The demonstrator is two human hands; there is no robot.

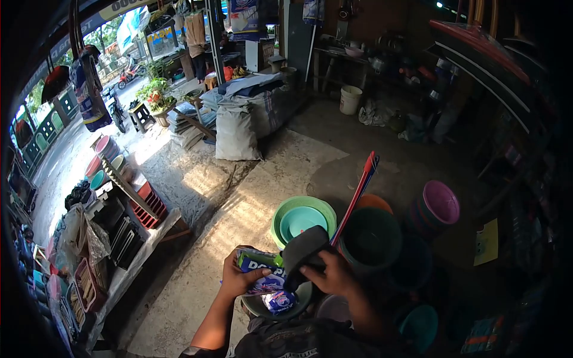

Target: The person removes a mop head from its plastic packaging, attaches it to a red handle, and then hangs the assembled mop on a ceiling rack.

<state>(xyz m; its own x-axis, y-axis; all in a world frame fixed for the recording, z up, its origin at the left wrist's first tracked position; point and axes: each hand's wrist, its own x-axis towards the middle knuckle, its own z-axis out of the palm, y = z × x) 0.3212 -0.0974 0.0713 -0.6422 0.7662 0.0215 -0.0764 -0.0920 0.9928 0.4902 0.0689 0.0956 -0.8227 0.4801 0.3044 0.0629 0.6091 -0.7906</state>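
Note:
My left hand (239,275) is closed on a blue and green printed plastic packet (267,268) with white lettering, the thumb lying across its front. In my right hand (329,275) is a dark grey, soft-looking piece (307,249), bent over and overlapping the packet's right edge; I cannot tell what kind of thing it is. Below both hands sits a dark basin (303,298) with a blue and white packet (279,302) in it. Just beyond the hands, a turquoise basin (303,222) rests inside a light green basin (327,206).
Right of my hands stand a dark green bucket (373,238), red-handled sticks (357,194) and stacked pink tubs (441,203). A display table (134,265) with racks runs along the left. Further off are a white sack (236,134) and a white bucket (350,100).

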